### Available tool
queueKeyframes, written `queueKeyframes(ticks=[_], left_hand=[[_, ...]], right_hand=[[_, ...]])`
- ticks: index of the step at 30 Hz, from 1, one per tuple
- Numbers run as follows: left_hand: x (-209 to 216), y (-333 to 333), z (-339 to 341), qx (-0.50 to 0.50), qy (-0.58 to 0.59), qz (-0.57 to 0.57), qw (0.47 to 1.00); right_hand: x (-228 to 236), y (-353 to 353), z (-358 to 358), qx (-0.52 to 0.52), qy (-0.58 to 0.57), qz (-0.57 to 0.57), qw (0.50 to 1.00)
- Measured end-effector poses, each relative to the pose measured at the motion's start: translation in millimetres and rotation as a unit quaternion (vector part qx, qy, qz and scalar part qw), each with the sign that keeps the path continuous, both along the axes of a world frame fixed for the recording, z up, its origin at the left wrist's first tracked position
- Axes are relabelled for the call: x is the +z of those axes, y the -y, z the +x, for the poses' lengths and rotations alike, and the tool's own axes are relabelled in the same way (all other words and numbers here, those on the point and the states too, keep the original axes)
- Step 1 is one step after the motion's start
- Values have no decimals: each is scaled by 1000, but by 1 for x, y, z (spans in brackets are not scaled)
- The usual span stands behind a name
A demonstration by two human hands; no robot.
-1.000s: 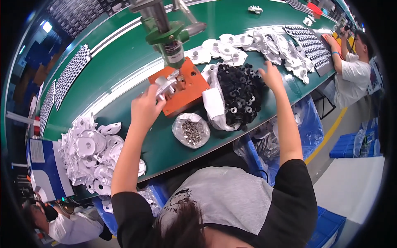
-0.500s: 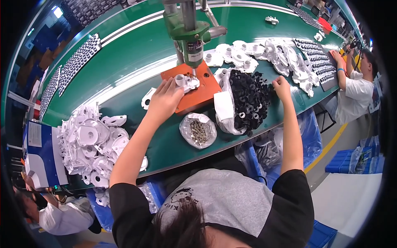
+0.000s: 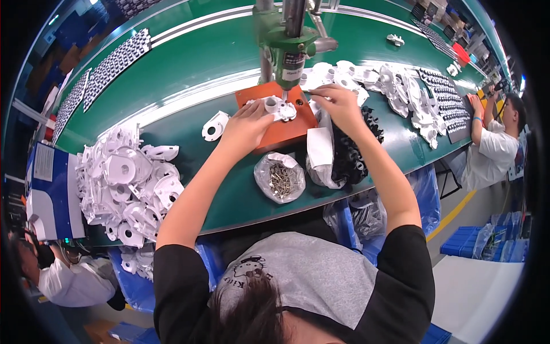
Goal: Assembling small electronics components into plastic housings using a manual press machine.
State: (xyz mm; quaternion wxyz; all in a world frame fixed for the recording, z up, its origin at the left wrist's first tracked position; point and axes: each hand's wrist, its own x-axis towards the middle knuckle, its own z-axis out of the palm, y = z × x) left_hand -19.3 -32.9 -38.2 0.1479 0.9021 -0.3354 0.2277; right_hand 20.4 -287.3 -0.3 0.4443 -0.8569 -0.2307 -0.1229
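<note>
My left hand (image 3: 248, 129) grips the left side of a white plastic part (image 3: 279, 108) with a round collar, holding it on an orange plate (image 3: 298, 127). Above that part stands the green press or drill head (image 3: 291, 51), its thin tip close to the part. Over the plate's right edge, my right hand (image 3: 342, 110) is closed in a pinch; whatever is between its fingertips is too small to make out. Below that forearm lies a heap of small black parts (image 3: 350, 157), partly covered by the arm. A clear bag of screws (image 3: 282, 182) sits in front of the plate.
White plastic parts (image 3: 127, 166) are heaped at the left, with one loose white part (image 3: 215, 126) beside the plate. More white parts (image 3: 395, 89) lie at the right, next to a dark tray (image 3: 450, 103). Co-workers (image 3: 497, 140) sit at both sides.
My right hand has moved left from beyond the black parts to the plate's right edge. My left hand stays on the white part. The whole view has shifted slightly.
</note>
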Motion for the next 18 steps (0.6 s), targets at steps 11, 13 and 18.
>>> queueKeyframes(ticks=[11,13,18], left_hand=[[-9,3,-19,12,-39,-126,991],[-8,4,-18,12,-30,-132,991],[-6,2,-11,15,-42,-126,991]], right_hand=[[-33,-43,12,122,224,-183,949],[-27,-44,11,131,189,-192,954],[6,-59,-21,33,178,-332,926]])
